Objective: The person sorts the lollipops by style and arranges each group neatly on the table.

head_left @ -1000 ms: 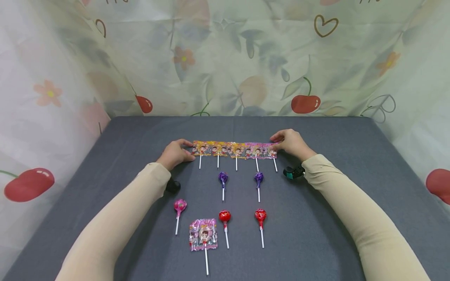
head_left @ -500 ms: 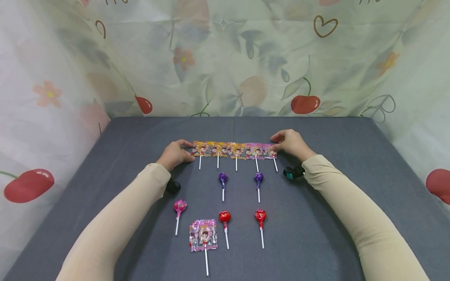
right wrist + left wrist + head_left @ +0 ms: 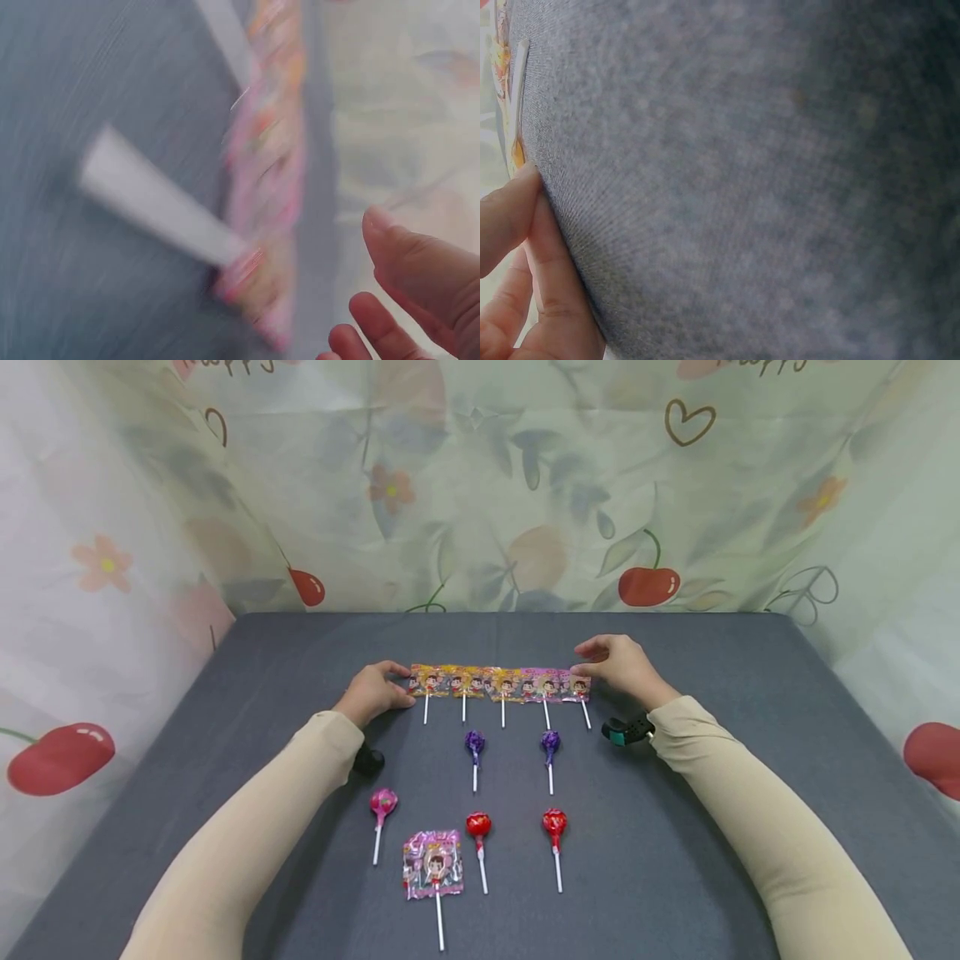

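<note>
A row of flat wrapped lollipops point(image 3: 505, 683), orange packets at left and pink at right, lies across the far part of the table with sticks toward me. My left hand point(image 3: 372, 695) rests at the row's left end, its forefinger and thumb touching or nearly touching the packet edge. In the left wrist view the fingertips meet the table beside a wrapper point(image 3: 501, 67). My right hand point(image 3: 624, 667) is at the right end, fingers loosely bent. The right wrist view shows its thumb point(image 3: 401, 244) apart from the blurred pink packet point(image 3: 266, 165).
Two purple lollipops point(image 3: 475, 743) lie below the row. Nearer me are two red lollipops point(image 3: 478, 825), a pink lollipop point(image 3: 383, 802) and a single pink wrapped lollipop point(image 3: 433, 864). A patterned curtain point(image 3: 480, 485) surrounds the grey table point(image 3: 675, 877) at the back and sides.
My right thumb has come up off the pink packet at the right end. The left hand stays at the left end, and the lollipops have not moved; the head view has tilted slightly.
</note>
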{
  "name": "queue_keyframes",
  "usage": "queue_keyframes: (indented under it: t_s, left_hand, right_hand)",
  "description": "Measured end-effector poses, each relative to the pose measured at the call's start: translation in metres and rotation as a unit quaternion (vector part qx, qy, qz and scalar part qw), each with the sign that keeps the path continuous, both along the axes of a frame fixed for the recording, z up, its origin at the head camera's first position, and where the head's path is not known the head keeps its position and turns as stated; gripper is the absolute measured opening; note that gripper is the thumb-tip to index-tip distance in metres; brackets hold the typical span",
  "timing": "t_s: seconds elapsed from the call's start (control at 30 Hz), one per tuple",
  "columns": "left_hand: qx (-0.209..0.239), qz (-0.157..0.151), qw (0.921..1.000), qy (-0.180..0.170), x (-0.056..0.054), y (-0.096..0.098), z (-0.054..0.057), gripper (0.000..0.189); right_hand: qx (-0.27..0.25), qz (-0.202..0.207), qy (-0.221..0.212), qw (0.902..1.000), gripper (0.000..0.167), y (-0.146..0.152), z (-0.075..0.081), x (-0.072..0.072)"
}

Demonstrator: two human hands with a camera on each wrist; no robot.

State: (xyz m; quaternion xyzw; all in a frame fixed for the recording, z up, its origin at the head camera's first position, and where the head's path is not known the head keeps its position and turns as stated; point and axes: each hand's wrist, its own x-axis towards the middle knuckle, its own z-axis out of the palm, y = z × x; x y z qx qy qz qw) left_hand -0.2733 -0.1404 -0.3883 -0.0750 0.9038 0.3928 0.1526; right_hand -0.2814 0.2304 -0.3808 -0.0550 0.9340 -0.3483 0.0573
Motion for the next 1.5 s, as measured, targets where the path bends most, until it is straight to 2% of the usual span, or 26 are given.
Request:
queue_keyframes:
  t_s: [0.13, 0.23, 0.4, 0.57, 0.83, 1.1, 1.23, 1.5]
  left_hand:
    - [0.002, 0.000, 1.0000, 0.001, -0.001, -0.001, -0.001, 0.052]
    - [0.003, -0.003, 1.0000, 0.001, -0.001, -0.001, -0.002, 0.052]
    - [-0.004, -0.005, 1.0000, 0.001, -0.001, -0.001, -0.001, 0.051]
    - [-0.005, -0.007, 1.0000, -0.001, 0.000, -0.001, 0.000, 0.050]
    - [-0.008, -0.008, 0.9999, -0.003, 0.001, -0.002, 0.000, 0.049]
    - [0.003, -0.003, 1.0000, 0.003, 0.001, -0.002, -0.001, 0.049]
    - [0.009, 0.003, 1.0000, 0.000, 0.000, -0.002, -0.001, 0.049]
    - [0.009, 0.003, 0.9999, -0.008, -0.001, -0.002, -0.003, 0.050]
  right_hand:
    - [-0.068, 0.021, 0.011, 0.9974, 0.045, -0.014, 0.019, 0.015]
    - [-0.123, 0.049, 0.021, 0.9910, 0.044, -0.030, 0.035, 0.032]
    - [-0.188, 0.116, 0.033, 0.9748, 0.041, -0.065, 0.053, 0.063]
    - [-0.210, 0.199, 0.030, 0.9568, 0.041, -0.099, 0.058, 0.094]
    - [-0.180, 0.316, 0.017, 0.9315, 0.042, -0.138, 0.036, 0.131]
    - [-0.066, 0.391, 0.014, 0.9181, 0.042, -0.159, 0.011, 0.154]
    - [-0.015, 0.409, 0.018, 0.9124, 0.042, -0.166, 0.002, 0.159]
    - [0.081, 0.413, 0.034, 0.9063, 0.045, -0.174, -0.007, 0.163]
